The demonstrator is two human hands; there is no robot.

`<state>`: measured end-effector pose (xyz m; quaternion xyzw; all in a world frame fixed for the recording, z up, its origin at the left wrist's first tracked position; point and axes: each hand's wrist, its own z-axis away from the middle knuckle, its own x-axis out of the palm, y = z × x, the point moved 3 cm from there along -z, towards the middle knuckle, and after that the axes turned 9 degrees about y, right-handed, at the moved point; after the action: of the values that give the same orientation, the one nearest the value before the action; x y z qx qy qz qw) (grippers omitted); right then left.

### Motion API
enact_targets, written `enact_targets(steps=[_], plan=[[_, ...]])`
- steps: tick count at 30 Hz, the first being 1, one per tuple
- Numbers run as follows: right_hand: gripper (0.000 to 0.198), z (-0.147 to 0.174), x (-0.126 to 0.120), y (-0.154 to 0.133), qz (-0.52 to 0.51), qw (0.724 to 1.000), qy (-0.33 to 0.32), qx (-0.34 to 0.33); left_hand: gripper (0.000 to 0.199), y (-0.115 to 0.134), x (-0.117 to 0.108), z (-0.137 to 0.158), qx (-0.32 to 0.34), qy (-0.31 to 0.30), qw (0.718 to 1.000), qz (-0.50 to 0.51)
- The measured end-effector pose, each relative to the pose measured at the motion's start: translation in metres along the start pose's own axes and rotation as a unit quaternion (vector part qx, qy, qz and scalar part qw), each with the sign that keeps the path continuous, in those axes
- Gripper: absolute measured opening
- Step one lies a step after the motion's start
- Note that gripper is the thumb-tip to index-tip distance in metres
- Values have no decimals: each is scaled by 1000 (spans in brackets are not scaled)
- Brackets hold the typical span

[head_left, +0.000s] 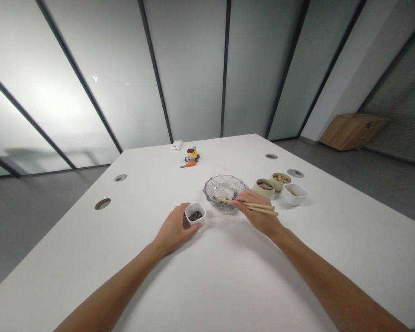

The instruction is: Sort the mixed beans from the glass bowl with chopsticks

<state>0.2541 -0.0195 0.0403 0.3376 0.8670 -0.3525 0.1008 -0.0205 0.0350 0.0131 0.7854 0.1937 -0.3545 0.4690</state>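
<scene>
My left hand [174, 229] is closed around a small white cup [201, 221], gripping it by its sides. Inside the cup lie several dark pieces [195, 216], perhaps seeds or beans. In my right hand [257, 214] is a pair of wooden chopsticks [261, 207], whose tips reach over a clear glass bowl [224, 180] with a scalloped rim. A few dark pieces are scattered on the bottom of that bowl. Whether the chopstick tips pinch a piece is too small to tell.
Right of the bowl stand two beige cups [268, 192] [279, 185] with pale contents, and a white cup [295, 198]. Farther back are a yellow toy vehicle [192, 155], a toy carrot [189, 164] and a white device [176, 145]. The white table [141, 286] has several round holes.
</scene>
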Motion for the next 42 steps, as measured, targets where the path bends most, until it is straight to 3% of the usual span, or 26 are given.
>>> enact_targets(steps=[8,12,25,29,35,42], plan=[[25,1,3,4,-27,999,38,-12,53,0,0,0,0,0,1000,-3],[21,4,11,3,-60,998,15,-16,51,-1,1,0,4,-4,1000,-4],[24,5,14,4,-32,999,-23,-27,53,-2,0,-1,1,-3,1000,4],[23,4,12,4,-33,999,2,-15,53,-1,0,-1,-1,-3,1000,2],[27,-4,-2,-14,-21,993,113,10,51,2,-1,-1,1,-3,1000,-1],[27,1,10,-36,-79,993,77,37,50,2,0,-1,1,-2,1000,10]])
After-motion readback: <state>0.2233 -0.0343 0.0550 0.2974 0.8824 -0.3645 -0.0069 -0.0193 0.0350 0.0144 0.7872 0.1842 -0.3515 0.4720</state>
